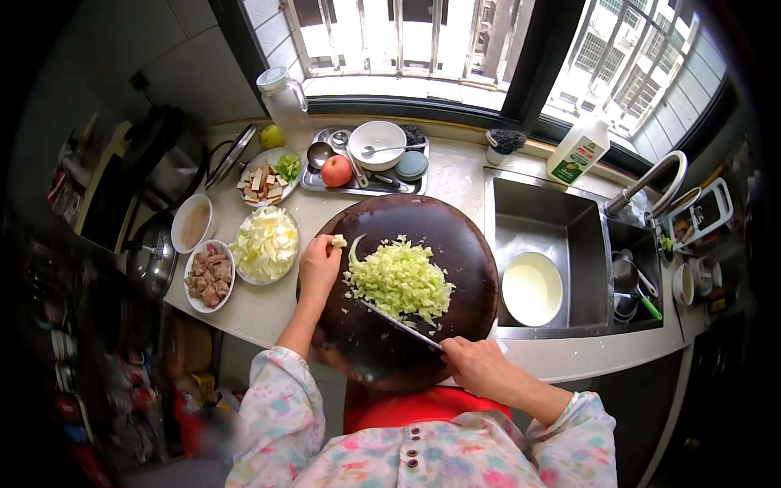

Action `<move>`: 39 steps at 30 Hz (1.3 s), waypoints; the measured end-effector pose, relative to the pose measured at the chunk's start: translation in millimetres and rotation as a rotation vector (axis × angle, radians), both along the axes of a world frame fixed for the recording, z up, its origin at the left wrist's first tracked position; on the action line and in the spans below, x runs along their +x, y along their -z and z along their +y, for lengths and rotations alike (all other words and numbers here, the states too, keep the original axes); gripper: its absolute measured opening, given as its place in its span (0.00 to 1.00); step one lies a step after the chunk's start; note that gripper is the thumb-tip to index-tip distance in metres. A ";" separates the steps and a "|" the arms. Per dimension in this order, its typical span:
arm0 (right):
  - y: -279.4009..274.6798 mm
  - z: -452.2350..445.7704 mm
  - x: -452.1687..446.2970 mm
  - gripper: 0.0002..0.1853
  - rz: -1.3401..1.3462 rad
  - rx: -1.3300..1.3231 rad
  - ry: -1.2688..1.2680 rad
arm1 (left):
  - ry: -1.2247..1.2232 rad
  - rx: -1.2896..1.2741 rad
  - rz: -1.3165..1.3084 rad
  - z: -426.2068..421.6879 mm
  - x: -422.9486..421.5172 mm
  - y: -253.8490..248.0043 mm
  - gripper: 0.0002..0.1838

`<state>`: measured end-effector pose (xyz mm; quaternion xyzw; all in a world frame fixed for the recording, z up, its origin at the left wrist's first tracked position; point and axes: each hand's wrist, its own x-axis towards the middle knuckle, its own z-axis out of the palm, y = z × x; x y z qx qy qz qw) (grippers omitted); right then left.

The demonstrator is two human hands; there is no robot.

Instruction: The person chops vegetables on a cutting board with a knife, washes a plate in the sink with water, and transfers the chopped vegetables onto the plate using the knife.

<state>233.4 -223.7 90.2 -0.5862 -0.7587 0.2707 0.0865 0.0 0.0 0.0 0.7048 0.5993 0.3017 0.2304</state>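
Off-white, the bench (455, 183) runs across the middle of the frame. A round, dark board (472, 276) sits on it at the centre, and a steel sink (549, 203) is set in to the right. At upper centre is a metal tray (311, 180) carrying a bowl, ladle and other small things. On the board, in the middle of the frame, lies a loose heap of chopped pale-green vegetable (407, 281). A knife (399, 324) slants along the heap's lower edge, its blade pointing up and to the left. Left of the board, pale cut leaves (265, 242) fill a plate; inside the sink stands a white bowl (533, 314) of pale liquid; farther left, brown meat chunks (209, 275) fill a white dish.

Of the hands, the right hand (477, 368), at lower centre, is wrapped around the knife's handle. The left hand (320, 264), at the board's left edge, pinches a small pale clump (339, 241) in its fingertips, beside the heap. A red apple (336, 171) sits on the tray.
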 end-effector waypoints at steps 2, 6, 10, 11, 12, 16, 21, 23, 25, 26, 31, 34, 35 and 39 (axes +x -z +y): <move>4.1 -4.1 -4.0 0.09 0.015 0.003 0.000 | -0.076 -0.164 -0.193 -1.1 3.9 -3.1 0.10; -0.2 -3.4 -1.2 0.09 0.025 0.031 -0.009 | 0.026 -0.106 0.204 6.7 28.0 -17.3 0.10; 0.2 -5.0 -3.6 0.08 0.029 0.057 -0.009 | 0.036 -0.178 0.253 17.2 29.5 -18.5 0.11; 1.6 -5.2 -3.8 0.08 0.028 0.066 -0.009 | 0.016 -0.272 0.128 21.1 24.0 -21.5 0.13; 1.9 -5.0 -3.6 0.08 0.024 0.074 -0.005 | -0.015 -0.351 -0.054 25.4 17.2 -20.0 0.13; 2.2 -6.9 -4.1 0.07 0.012 0.068 0.009 | -0.025 -0.372 -0.565 12.8 1.9 -41.6 0.07; 10.9 -4.1 3.2 0.07 0.034 0.092 0.018 | 0.204 -0.198 -0.416 -28.6 -13.0 -64.0 0.06; 12.8 -0.2 7.7 0.07 0.074 0.104 0.026 | 0.331 -0.137 -0.294 -54.4 -20.3 -59.6 0.08; 8.8 4.2 9.3 0.08 0.089 0.052 0.062 | 0.459 -0.070 -0.115 -80.3 -19.3 -61.6 0.09; 8.1 5.5 10.6 0.08 0.087 0.026 0.070 | 0.515 -0.025 -0.061 -89.9 -19.0 -53.7 0.11; 4.9 5.5 10.1 0.09 0.105 0.038 0.056 | 0.403 0.025 -0.168 -108.5 -14.3 -44.6 0.10; 1.0 7.4 11.2 0.09 0.091 -0.008 0.082 | 0.301 0.035 -0.214 -108.9 -17.8 -57.0 0.12; 0.7 8.1 11.4 0.09 0.093 -0.015 0.084 | 0.331 0.054 -0.180 -109.8 -17.9 -56.5 0.12; 2.0 8.4 12.4 0.09 0.111 -0.016 0.083 | 0.473 0.144 -0.009 -115.9 -17.3 -49.5 0.14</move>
